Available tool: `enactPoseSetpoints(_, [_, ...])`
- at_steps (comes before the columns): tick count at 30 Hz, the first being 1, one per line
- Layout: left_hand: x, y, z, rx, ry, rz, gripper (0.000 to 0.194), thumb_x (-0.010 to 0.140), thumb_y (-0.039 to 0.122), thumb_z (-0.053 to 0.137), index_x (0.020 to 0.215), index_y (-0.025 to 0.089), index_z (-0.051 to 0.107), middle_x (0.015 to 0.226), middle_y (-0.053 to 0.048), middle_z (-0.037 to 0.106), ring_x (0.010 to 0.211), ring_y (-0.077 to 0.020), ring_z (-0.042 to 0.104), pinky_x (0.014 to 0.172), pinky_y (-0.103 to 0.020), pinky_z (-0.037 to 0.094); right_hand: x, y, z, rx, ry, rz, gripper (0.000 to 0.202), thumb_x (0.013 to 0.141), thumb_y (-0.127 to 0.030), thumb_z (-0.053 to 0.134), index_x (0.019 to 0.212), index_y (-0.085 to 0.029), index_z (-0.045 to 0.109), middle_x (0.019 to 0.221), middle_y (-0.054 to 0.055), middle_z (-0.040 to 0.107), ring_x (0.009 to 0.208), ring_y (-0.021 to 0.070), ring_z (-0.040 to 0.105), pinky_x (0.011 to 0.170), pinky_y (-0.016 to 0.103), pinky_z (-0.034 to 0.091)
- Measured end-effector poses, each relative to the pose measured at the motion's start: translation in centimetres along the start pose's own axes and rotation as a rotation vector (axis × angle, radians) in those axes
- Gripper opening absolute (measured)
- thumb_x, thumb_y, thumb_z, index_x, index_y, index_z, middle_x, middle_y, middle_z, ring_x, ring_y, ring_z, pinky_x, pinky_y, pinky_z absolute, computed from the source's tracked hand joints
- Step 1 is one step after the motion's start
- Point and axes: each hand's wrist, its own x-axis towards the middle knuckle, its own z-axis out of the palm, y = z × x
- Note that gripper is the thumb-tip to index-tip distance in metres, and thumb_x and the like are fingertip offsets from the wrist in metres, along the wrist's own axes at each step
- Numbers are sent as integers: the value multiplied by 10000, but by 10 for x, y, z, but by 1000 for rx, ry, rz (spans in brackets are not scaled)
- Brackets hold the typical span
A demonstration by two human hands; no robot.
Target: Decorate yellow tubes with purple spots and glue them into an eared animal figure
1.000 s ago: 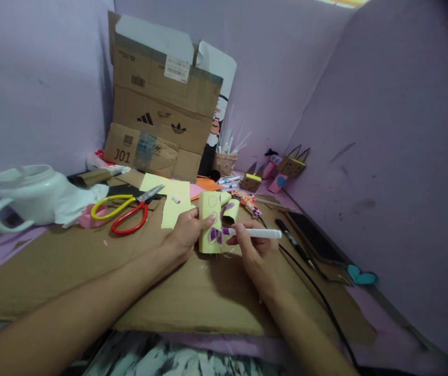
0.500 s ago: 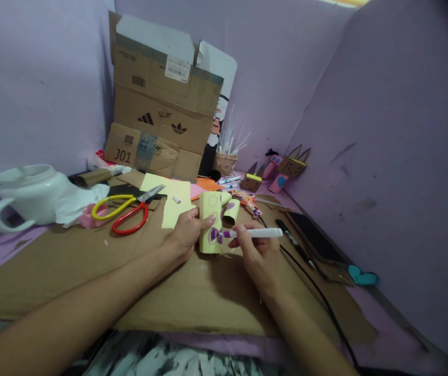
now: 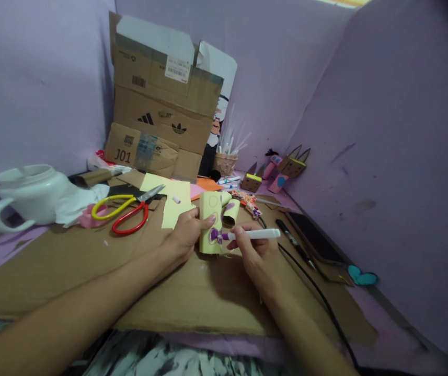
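Observation:
My left hand grips a pale yellow paper-covered tube by its left side, thumb across the front. Outlined circles and a partly filled purple spot mark the tube. In my right hand is a white felt-tip marker, held like a pen. Its purple tip meets the tube at the lower spot. Just behind lies a shorter yellow tube with purple spots, its open end toward me. A small marker cap rests on the yellow paper beyond my left hand.
Scissors with yellow and red handles lie open to the left, near a white teapot-like pot. A cardboard box stands at the back. On the right are a black pen, a phone and a black cable.
The marker has shifted slightly left and down along the purple spot, its tip still on the tube. The left hand and the tube stay in place.

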Motion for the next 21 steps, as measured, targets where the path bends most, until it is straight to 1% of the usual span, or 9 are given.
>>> enactPoseSetpoints(6, [1, 0, 0, 11, 5, 17, 286, 526, 186, 810, 732, 121, 623, 615, -6, 638, 522, -129, 560, 519, -263, 465, 0, -3, -1, -10, -26, 17, 250, 842, -368, 544, 727, -162, 626, 548, 19, 648, 481, 150, 643, 451, 214, 479])
enactPoseSetpoints(12, [1, -1, -1, 21, -2, 22, 316, 510, 200, 818, 747, 118, 626, 630, -19, 652, 552, -152, 586, 544, -289, 490, 1, -2, -1, 10, 20, -23, 244, 845, -368, 549, 742, -160, 625, 565, 17, 650, 496, 146, 645, 467, 217, 486])
enactPoseSetpoints(15, [1, -1, -1, 27, 1, 32, 332, 504, 201, 814, 770, 114, 636, 647, -27, 659, 579, -165, 600, 558, -297, 494, 1, 0, -2, 13, 26, -12, 243, 848, -369, 546, 754, -159, 624, 564, 15, 645, 495, 146, 640, 461, 219, 480])
enactPoseSetpoints(21, [1, 0, -1, 26, 3, 24, 330, 493, 206, 823, 739, 125, 618, 629, -10, 639, 549, -151, 575, 564, -311, 494, 0, 1, -3, -9, -28, 12, 257, 854, -374, 541, 735, -164, 628, 535, 15, 634, 478, 153, 631, 462, 233, 476])
